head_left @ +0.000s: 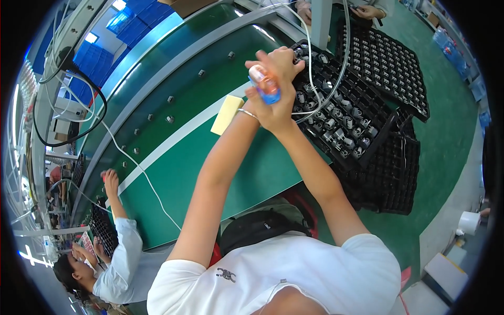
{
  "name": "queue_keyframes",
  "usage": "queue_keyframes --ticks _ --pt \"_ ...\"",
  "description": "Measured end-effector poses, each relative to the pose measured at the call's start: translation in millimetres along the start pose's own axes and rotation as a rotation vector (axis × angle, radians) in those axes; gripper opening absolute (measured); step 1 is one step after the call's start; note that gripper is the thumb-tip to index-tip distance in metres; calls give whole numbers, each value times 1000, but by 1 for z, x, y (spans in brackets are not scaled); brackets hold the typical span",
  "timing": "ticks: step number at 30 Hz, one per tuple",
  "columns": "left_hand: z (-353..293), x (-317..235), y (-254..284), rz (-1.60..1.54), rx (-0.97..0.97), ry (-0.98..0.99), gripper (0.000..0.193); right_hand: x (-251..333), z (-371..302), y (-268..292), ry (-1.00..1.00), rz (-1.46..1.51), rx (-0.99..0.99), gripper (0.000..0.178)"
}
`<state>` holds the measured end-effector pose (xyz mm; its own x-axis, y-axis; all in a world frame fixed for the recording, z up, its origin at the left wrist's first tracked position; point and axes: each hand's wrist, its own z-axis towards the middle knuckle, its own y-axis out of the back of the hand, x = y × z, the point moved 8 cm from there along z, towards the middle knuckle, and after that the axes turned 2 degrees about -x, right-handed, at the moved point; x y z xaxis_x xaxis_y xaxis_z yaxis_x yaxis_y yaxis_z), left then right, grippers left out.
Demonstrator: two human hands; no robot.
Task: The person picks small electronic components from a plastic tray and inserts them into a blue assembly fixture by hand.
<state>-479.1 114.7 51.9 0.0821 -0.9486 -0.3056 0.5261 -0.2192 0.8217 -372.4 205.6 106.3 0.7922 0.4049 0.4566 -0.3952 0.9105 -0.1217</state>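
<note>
My forearms meet over the bench at the near edge of a black tray [349, 97] of small black-and-silver parts. My right hand [278, 111] is closed round a small orange-and-blue object [265, 84], too blurred for me to tell its kind. Just behind it my left hand [284, 64], with a bracelet at the wrist, overlaps the right one beside the tray's corner. The left fingers are partly hidden and smeared, so what they hold does not show. Close to the left wrist lies a yellow block [227, 114].
A second black tray [388, 65] of parts and stacked black trays [394, 178] flank the first. Small parts dot the green conveyor belt [191, 92]. White cables [139, 168] hang across the bench. A co-worker [123, 257] sits at left; another person's hands [367, 11] show at the top.
</note>
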Motion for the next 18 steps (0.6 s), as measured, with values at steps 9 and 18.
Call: queue_keyframes --ticks 9,18 --pt "-86 81 93 -834 -415 370 20 -45 -11 1 -685 516 -121 38" --pt "-201 88 150 -1089 -255 637 16 -43 -57 -68 -970 494 281 34"
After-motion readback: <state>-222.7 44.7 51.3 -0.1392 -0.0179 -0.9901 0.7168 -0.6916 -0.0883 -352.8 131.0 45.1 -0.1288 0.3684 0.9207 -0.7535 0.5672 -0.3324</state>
